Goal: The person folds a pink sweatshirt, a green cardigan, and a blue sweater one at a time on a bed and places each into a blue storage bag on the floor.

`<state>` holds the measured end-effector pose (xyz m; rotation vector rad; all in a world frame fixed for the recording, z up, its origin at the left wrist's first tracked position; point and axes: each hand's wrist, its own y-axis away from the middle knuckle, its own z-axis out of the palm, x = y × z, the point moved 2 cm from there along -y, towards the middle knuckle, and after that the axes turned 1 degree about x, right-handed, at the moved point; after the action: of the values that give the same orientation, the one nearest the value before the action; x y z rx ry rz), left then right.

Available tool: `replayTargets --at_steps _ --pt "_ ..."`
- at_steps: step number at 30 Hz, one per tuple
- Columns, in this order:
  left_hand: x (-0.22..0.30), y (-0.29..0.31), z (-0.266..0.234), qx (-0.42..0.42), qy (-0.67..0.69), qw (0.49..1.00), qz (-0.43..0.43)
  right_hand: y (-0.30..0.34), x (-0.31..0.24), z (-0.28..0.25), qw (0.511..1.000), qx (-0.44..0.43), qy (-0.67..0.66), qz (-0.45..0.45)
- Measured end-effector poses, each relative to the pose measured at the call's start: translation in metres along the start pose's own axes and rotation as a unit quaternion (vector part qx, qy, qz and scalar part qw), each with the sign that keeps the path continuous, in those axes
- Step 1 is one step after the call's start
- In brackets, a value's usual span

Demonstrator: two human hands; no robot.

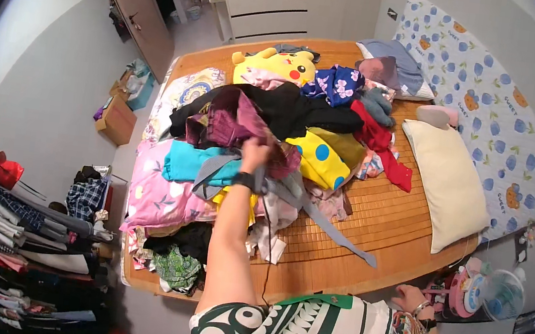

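Note:
My left hand point(254, 157) reaches over the pile of clothes on the bed, its fingers closed on a crumpled purple-maroon garment point(236, 120). Part of that garment drapes across black clothing point(287, 113). Just beside the hand lie a folded turquoise garment point(194, 163), a grey garment point(209, 176) with a long strip point(339, 236) trailing right, and a yellow cloth with blue dots point(323, 160). My right hand point(410, 298) hangs low by the bed's near right edge, fingers loosely apart, holding nothing visible.
A yellow plush toy point(276, 66), a navy floral cloth point(336, 85) and a red garment point(384, 144) lie farther back. Right of the pile is a cream pillow point(446, 182) on the woven mat point(369, 209). A clothes rack point(38, 239) stands left; a pink fan point(466, 291) stands right.

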<state>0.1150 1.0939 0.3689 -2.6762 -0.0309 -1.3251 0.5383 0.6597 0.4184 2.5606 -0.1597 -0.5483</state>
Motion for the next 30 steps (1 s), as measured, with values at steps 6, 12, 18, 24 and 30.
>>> replayTargets --at_steps 6,12,18,24,30 --pt "0.158 0.199 0.069 -0.331 0.343 0.873 0.101 -0.064 -0.052 0.009 0.672 -0.144 -0.714 0.131" --pt "0.185 0.318 0.079 -0.526 0.403 0.72 0.206 -0.132 -0.097 0.007 0.866 0.051 -0.436 -0.239" --pt "0.137 0.29 0.041 -0.426 0.328 0.843 0.033 -0.154 -0.024 -0.014 0.774 -0.093 -0.607 -0.156" --pt "0.019 0.288 0.038 -0.31 0.073 0.946 -0.061 -0.087 0.027 -0.092 0.748 -0.051 -0.649 -0.131" --pt "0.001 0.292 0.1 -0.31 0.051 0.949 -0.037 -0.026 0.035 -0.111 0.597 -0.003 -0.803 -0.003"
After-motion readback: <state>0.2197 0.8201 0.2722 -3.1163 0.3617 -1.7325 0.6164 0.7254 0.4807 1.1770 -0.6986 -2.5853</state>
